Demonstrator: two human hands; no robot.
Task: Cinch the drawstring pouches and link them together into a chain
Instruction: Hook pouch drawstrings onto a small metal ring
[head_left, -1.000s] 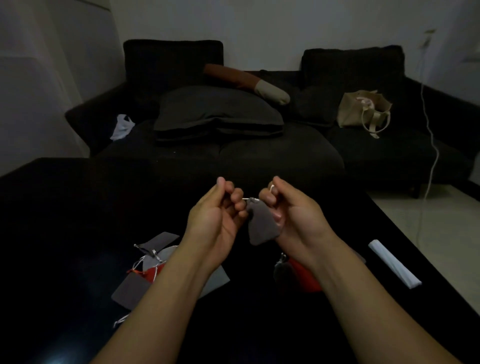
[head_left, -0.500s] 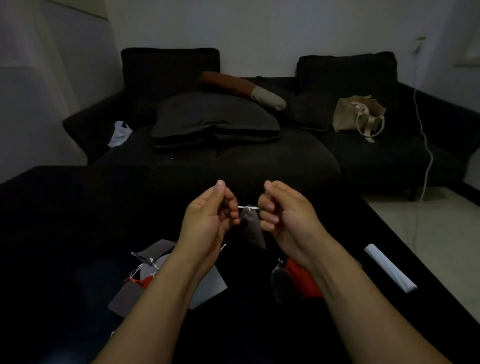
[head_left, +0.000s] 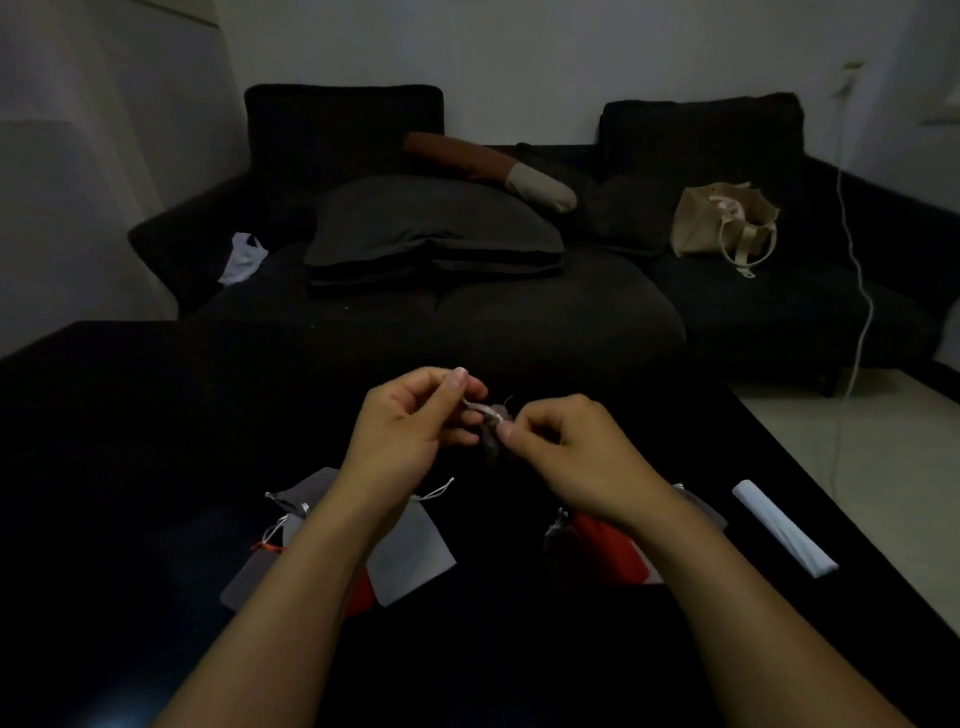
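Observation:
A small dark grey drawstring pouch (head_left: 491, 441) hangs between my hands above the black table (head_left: 130, 415). My left hand (head_left: 405, 431) pinches its pale drawstring (head_left: 480, 408) between thumb and fingertips. My right hand (head_left: 566, 452) pinches the cinched neck of the same pouch from the right. Under my left forearm lies a loose pile of flat pouches: grey ones (head_left: 415, 551), a darker grey one (head_left: 304, 493) and a red one (head_left: 361, 592). Under my right wrist lie a red pouch (head_left: 608, 551) and a dark cinched pouch (head_left: 561, 545).
A white rolled sheet (head_left: 784, 527) lies near the table's right edge. Behind the table stands a dark sofa (head_left: 519, 312) with cushions, a beige tote bag (head_left: 724, 221) and a white plastic bag (head_left: 244, 257). A white cable (head_left: 860, 291) hangs at the right.
My hands have closed in on each other, so the taut cord between them is now short and slack. The pouch is bunched tighter between my fingers.

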